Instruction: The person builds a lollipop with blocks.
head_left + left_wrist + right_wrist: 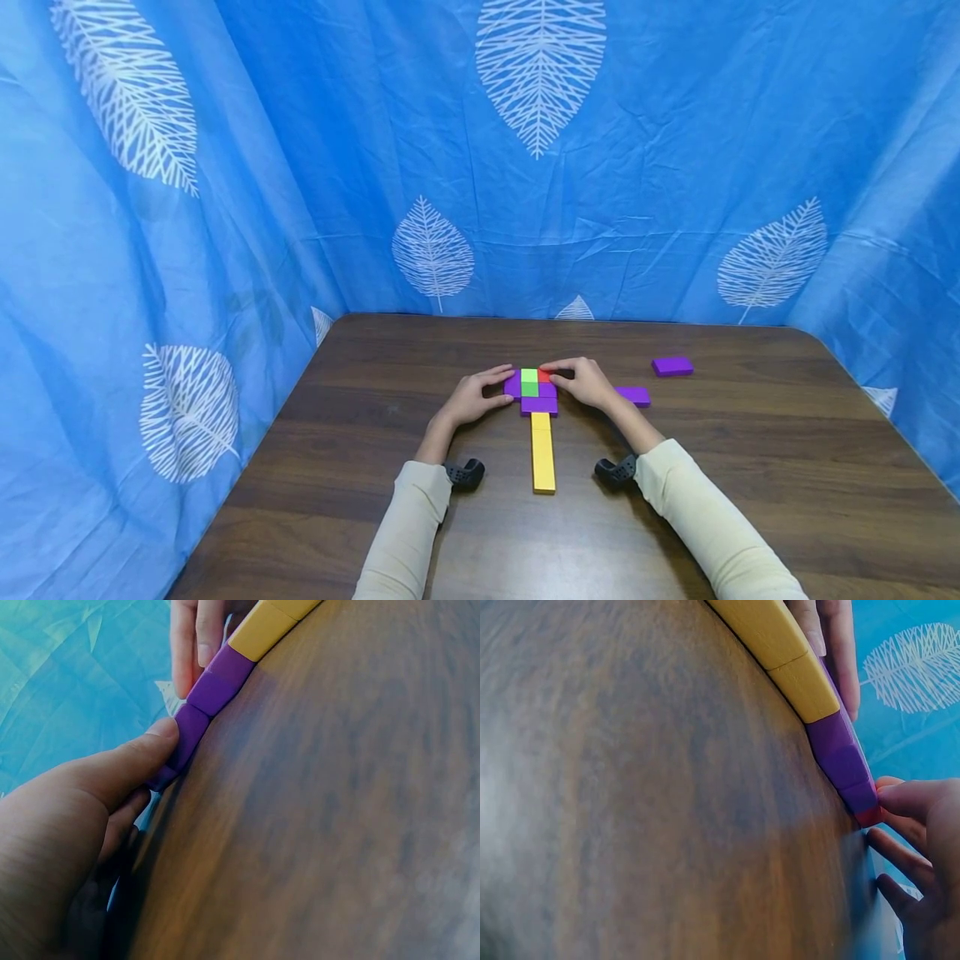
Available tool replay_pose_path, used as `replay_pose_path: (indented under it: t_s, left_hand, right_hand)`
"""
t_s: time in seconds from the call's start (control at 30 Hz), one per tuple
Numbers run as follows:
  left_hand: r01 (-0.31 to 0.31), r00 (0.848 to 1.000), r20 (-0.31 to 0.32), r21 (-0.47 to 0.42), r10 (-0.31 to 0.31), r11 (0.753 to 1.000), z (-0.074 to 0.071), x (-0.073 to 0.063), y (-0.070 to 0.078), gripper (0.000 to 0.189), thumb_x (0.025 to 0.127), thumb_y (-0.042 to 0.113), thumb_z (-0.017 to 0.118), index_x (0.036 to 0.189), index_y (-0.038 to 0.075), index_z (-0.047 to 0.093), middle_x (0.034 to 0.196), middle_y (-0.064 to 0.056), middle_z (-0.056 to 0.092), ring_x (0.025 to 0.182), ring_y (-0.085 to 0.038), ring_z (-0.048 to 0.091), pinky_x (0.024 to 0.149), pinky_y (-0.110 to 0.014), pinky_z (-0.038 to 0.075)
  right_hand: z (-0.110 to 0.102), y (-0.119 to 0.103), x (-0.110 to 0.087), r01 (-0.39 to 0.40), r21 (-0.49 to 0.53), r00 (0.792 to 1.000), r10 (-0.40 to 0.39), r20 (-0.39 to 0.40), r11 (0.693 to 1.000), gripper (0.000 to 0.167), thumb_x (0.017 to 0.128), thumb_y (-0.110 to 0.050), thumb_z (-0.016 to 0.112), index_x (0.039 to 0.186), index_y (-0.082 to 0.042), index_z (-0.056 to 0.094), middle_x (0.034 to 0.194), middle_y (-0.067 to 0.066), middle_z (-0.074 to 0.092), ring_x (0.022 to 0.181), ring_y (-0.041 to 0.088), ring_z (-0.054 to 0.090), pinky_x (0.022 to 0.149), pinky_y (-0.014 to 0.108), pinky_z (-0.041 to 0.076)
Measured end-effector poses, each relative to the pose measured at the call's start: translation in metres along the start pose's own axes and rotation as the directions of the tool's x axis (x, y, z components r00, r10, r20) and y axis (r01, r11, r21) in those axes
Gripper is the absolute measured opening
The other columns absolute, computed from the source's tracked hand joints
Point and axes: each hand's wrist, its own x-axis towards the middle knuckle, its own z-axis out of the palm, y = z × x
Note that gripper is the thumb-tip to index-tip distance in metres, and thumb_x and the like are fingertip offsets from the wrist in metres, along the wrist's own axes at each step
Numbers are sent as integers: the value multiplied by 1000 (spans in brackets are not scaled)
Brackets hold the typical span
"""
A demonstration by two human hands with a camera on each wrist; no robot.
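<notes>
A flat cluster of blocks lies on the table between both hands. My left hand [469, 400] holds the left purple block [513, 385] between thumb and fingers; in the left wrist view the thumb presses that block's near end [190, 735]. At the upper right corner, my right hand [588, 385] pinches a red block [543, 377], whose edge [869, 817] shows in the right wrist view. Beside it sit a light green block [529, 375], a green block [529, 389] and a purple block [547, 391]. Below them lies another purple block [538, 407], with a yellow strip [543, 458] running toward the person.
Two loose purple blocks lie to the right: one [634, 397] just beyond the right wrist, the other [672, 367] farther back. The brown wooden table [315, 467] meets a blue leaf-patterned curtain [645, 167] at its back and sides.
</notes>
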Motion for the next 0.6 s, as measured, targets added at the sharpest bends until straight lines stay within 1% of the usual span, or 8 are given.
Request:
replay_pose_path:
  t_s: [0.23, 0.43, 0.6]
  left_hand:
    - [-5, 1000, -5, -14, 5, 1000, 0, 0, 1, 50, 88, 35, 62, 135, 20, 50, 141, 4, 41, 130, -19, 36, 104, -39, 32]
    - [2, 1000, -2, -1, -2, 1000, 1, 0, -1, 51, 88, 36, 62, 135, 22, 50, 142, 5, 40, 131, -17, 35, 105, -37, 31]
    - [-2, 1000, -7, 1, 2, 1000, 2, 0, -2, 51, 88, 37, 62, 135, 22, 50, 142, 4, 40, 131, -18, 35, 105, -38, 31]
  right_hand:
    - [0, -1, -1, 4, 1, 1000, -4, 1, 1000, 27, 88, -13, 62, 114, -11, 67, 113, 12, 64, 111, 31, 55, 93, 48, 42]
    - [1, -1, -2, 1, -5, 1000, -1, -5, 1000, 26, 88, -15, 63, 114, -12, 68, 112, 10, 65, 111, 29, 55, 94, 46, 42]
    - [1, -2, -5, 34, 0, 999, -34, -39, 999, 28, 88, -12, 63, 116, -8, 66, 117, 11, 62, 114, 31, 53, 97, 47, 39]
